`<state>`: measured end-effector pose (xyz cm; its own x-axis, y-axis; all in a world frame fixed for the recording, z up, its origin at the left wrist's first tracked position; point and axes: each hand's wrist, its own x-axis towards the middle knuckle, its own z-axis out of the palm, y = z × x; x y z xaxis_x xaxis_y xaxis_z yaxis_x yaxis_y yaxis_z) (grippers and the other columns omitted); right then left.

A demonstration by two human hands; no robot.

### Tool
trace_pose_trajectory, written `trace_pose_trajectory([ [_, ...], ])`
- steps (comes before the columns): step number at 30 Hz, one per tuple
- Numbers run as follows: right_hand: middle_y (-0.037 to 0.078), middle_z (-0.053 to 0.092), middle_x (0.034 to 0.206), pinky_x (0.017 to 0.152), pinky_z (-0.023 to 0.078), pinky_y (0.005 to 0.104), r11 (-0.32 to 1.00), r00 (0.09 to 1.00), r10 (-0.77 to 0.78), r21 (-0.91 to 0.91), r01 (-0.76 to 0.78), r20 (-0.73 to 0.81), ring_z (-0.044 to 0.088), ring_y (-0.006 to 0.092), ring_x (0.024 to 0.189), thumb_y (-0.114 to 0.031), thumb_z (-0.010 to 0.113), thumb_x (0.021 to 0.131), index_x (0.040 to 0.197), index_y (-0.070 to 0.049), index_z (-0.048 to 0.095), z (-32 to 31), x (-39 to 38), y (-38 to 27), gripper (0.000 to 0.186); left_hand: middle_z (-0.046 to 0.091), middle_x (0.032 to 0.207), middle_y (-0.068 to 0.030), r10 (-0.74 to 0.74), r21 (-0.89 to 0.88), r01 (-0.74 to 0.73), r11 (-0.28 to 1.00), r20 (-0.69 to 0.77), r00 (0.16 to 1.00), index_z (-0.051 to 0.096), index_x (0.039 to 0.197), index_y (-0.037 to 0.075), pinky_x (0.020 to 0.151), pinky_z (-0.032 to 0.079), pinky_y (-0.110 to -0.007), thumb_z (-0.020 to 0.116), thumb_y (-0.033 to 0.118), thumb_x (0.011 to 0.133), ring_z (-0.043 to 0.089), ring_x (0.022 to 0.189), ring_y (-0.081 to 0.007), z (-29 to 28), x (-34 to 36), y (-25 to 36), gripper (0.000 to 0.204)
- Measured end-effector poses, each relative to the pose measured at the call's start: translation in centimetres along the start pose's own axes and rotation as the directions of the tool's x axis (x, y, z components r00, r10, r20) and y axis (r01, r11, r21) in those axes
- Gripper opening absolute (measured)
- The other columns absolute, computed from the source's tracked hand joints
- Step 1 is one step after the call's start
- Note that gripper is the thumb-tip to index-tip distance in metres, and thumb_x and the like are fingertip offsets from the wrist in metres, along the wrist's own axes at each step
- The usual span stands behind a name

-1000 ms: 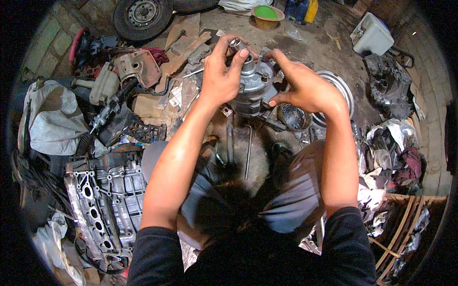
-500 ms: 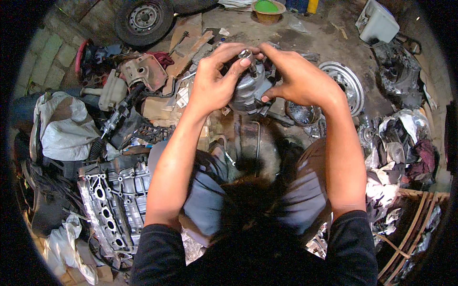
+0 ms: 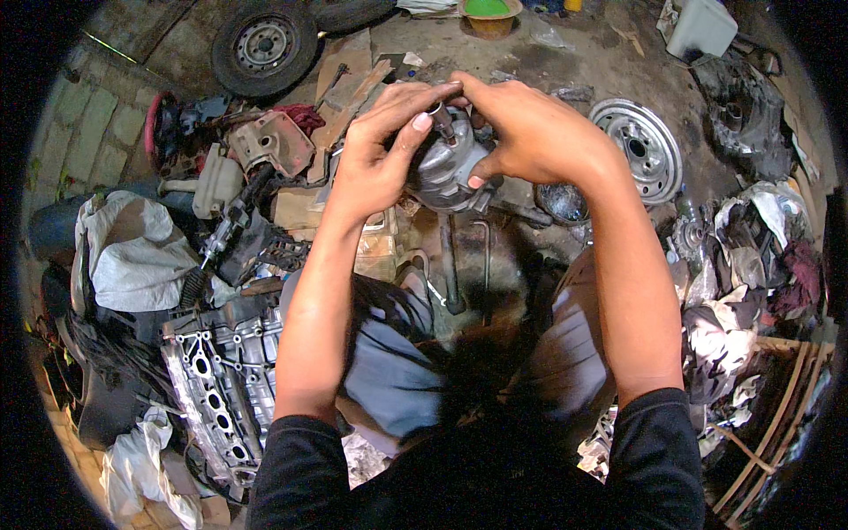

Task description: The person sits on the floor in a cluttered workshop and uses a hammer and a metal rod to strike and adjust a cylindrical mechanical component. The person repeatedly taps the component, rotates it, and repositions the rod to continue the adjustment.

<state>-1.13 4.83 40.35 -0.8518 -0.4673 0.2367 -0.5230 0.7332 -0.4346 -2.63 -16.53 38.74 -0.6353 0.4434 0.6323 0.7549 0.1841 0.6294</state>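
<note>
A rounded grey cast-metal machine part [image 3: 442, 187] is between my two hands, above the floor in front of my knees. On its upper side stands a shiny cylindrical socket [image 3: 441, 125]. My left hand [image 3: 375, 163] is closed round the socket, its thumb pressed against the side and its fingers curled over the far side. My right hand [image 3: 539, 132] grips the part from the right, thumb on the near face and fingers over the top. The fingertips of both hands meet at the far side, where the part is mostly hidden.
An L-shaped steel bar [image 3: 485, 265] and a thicker bar [image 3: 449, 256] lie between my feet. At the left is an engine cylinder head [image 3: 221, 389]. Beyond are a tyred wheel [image 3: 265, 46], a bare rim [image 3: 649, 146], a white sack [image 3: 132, 256] and a basin [image 3: 490, 25].
Both hands and the metal part have shifted slightly left in the picture. The socket leans differently, and my left thumb has moved a little lower on it. The grip stays the same.
</note>
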Motion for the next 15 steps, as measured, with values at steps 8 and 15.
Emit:
trace_pose_trajectory([
  [8, 0.022, 0.066, 0.108, 0.091, 0.048, 0.0474, 0.999, 0.997, 0.018, 0.034, -0.021, 0.075, 0.058, 0.0423, 0.109, -0.015, 0.089, 0.059, 0.133, -0.007, 0.042, -0.6, 0.4, -0.7, 0.088, 0.072, 0.108, -0.0127, -0.127, 0.002, 0.127, 0.992, -0.015, 0.992, 0.066, 0.122, 0.001, 0.095, 0.048, -0.035, 0.069, 0.008, 0.087, 0.065, 0.104, -0.0227, 0.2, -0.5, -0.1, 0.036],
  [15, 0.026, 0.064, 0.118, 0.094, 0.050, 0.0489, 0.997, 0.999, -0.054, 0.062, 0.053, 0.003, 0.059, 0.0431, 0.114, -0.024, 0.091, 0.060, 0.138, -0.006, 0.043, 0.1, 0.8, 0.7, 0.093, 0.072, 0.106, -0.0112, -0.164, -0.023, 0.163, 0.986, -0.022, 0.986, 0.066, 0.119, -0.001, 0.098, 0.046, -0.034, 0.073, 0.009, 0.084, 0.063, 0.106, -0.0190, 0.4, 0.2, 0.4, 0.037],
])
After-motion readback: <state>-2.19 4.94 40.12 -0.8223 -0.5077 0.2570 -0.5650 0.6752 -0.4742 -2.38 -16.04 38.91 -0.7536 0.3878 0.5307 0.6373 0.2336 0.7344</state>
